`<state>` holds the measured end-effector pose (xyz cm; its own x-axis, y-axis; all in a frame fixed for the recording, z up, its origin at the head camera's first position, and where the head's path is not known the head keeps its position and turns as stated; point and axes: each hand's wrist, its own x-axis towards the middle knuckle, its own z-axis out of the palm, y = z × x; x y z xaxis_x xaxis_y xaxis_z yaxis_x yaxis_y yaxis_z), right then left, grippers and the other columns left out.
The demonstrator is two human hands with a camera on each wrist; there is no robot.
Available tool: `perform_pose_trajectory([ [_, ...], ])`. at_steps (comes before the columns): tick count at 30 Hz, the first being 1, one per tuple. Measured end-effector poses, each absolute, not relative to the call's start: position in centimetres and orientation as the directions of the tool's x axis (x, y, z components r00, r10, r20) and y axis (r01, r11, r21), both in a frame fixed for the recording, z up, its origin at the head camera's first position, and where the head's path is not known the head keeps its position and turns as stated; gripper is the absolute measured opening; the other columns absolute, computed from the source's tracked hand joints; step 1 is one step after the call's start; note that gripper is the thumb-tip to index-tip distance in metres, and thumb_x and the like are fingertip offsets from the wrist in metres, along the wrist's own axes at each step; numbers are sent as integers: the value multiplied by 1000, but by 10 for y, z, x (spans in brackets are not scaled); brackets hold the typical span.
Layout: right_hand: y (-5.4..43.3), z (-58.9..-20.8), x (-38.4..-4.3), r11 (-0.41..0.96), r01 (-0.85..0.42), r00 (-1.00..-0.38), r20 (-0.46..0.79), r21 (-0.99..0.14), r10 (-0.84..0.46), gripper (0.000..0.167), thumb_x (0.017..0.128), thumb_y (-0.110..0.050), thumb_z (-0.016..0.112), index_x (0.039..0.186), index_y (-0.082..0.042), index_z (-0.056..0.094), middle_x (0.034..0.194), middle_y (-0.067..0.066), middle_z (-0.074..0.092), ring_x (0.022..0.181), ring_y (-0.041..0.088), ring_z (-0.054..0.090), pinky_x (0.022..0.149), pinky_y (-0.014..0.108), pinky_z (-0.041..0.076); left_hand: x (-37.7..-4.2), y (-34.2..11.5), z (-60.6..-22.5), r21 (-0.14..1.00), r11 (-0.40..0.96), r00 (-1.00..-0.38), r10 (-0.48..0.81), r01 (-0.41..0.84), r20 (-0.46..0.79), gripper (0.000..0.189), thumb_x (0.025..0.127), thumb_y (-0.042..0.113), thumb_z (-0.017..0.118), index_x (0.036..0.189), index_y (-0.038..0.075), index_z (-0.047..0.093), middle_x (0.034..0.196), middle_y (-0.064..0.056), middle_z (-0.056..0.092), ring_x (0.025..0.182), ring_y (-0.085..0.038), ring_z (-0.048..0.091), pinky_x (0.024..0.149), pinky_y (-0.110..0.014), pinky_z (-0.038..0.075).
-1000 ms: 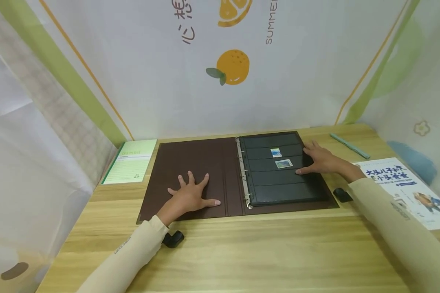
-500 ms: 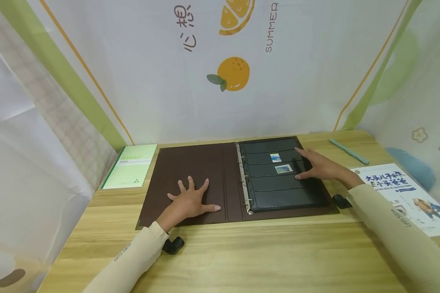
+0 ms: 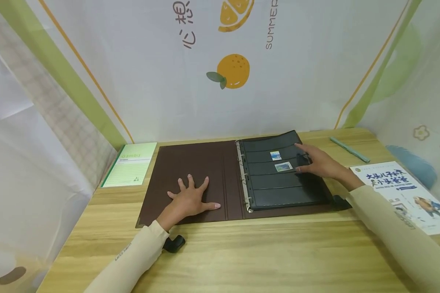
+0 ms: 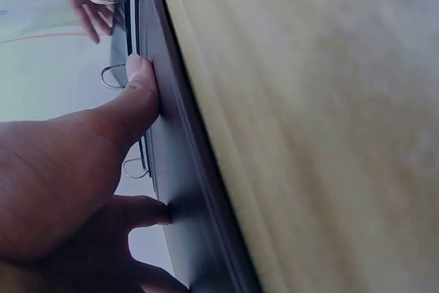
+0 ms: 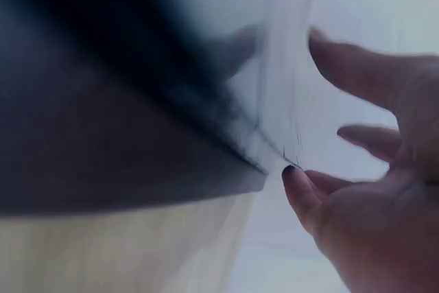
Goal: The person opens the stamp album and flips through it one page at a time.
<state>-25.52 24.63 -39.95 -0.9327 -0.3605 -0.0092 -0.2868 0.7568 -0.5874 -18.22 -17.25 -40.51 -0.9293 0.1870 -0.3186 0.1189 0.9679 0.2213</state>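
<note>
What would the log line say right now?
binder: open | left hand: spread on brown cover | right hand: at outer edge of black page, far corner raised | stamps: two, on page

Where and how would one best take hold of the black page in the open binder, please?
I'd pinch the page by its right edge near the far corner, coming from the right: it curls up there, likely leaving room beneath, while metal rings hold its left edge.

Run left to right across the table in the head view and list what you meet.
Green notepad → left hand → metal ring strip → two small stamps → right hand → white booklet.
</note>
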Motion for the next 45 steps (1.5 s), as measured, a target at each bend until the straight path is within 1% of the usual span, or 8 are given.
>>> perform_pose_trajectory([
  [6,254,-376,-258,669,-166,-974,16,-724,-224,76,101,-25,63,159,3,22,145,34,47,122,38,59,97,38,54,-183,-173,-403,212,970,-928,188,123,-320,100,86,70,65,163,26,20,165,-34,4,148,-63,2,100,-90,14],
  [11,260,-366,-261,655,-112,-979,-28,-747,-200,49,102,-30,61,133,7,57,115,21,69,81,1,65,76,30,60,-183,-174,-401,204,972,-928,183,120,-324,100,86,70,65,164,26,19,165,-34,4,148,-63,1,101,-89,14],
  [16,261,-363,-265,679,-100,-978,-55,-727,-203,35,103,-31,60,88,0,60,78,-3,65,72,9,64,71,33,61,-183,-176,-399,201,972,-928,184,123,-323,100,86,70,64,164,27,18,165,-34,2,148,-63,0,101,-89,14],
  [22,258,-351,-273,615,-102,-975,-43,-782,-217,41,105,-29,57,72,-7,47,63,-4,48,66,15,57,65,34,57,-183,-176,-397,200,971,-930,188,129,-317,100,86,70,64,164,27,18,165,-34,3,148,-63,0,101,-89,14],
  [27,248,-334,-283,450,2,-976,-101,-893,-195,40,105,-39,55,71,-16,53,69,-7,51,69,11,55,66,30,54,-185,-177,-397,187,974,-928,181,125,-326,100,87,70,63,164,27,17,165,-33,2,149,-62,0,102,-89,14],
  [32,226,-312,-294,191,140,-969,-174,-972,-178,26,104,-40,55,99,-19,69,85,-10,68,68,4,66,63,22,56,-187,-177,-396,185,974,-926,187,131,-327,99,87,70,63,164,27,17,165,-34,2,148,-63,0,101,-89,15],
  [40,136,-284,-311,-63,81,-984,-69,-995,-165,31,104,-21,54,74,-15,55,66,-8,46,53,5,38,48,20,35,-185,-176,-401,195,974,-924,176,114,-339,99,87,69,63,164,27,17,166,-32,2,149,-62,-1,102,-89,13],
  [45,82,-273,-316,-85,74,-951,-44,-994,-307,33,105,-18,50,74,-8,54,62,-1,46,53,13,41,48,26,40,-183,-172,-404,231,967,-924,181,105,-337,99,87,69,64,164,27,17,166,-31,0,151,-58,-4,103,-89,9],
])
